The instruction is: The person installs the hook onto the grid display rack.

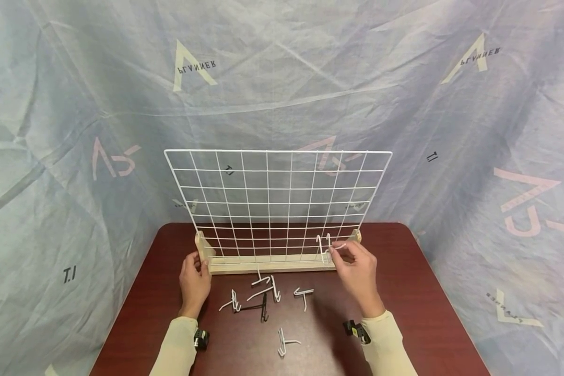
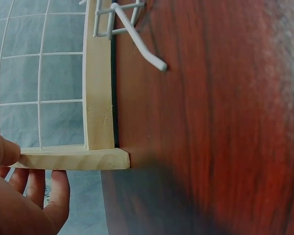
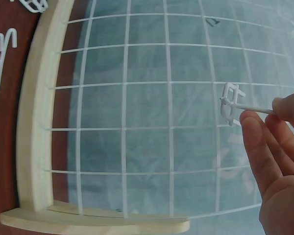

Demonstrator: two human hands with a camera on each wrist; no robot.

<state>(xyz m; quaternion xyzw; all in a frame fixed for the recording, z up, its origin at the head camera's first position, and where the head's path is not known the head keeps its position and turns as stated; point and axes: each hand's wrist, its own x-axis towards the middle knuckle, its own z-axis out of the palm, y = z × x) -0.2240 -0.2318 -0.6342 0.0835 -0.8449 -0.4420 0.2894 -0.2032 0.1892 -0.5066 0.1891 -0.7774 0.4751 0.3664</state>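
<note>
A white wire grid panel (image 1: 267, 188) stands upright in a pale wooden stand (image 1: 272, 265). My left hand (image 1: 196, 282) holds the stand's left end piece (image 2: 78, 160), thumb on one side and fingers on the other. With thumb and fingertips, my right hand (image 1: 359, 274) pinches the straight arm of a white wire hook (image 3: 225, 102). This hook's bracket end is at the lower right part of the grid; whether it touches the wires I cannot tell.
Several white hooks lie on the dark red table before the stand, including one hook (image 1: 304, 293) at the right and another (image 1: 282, 343) nearest me. A black hook (image 1: 264, 308) lies among them. A grey printed cloth (image 1: 272, 78) hangs behind and at both sides.
</note>
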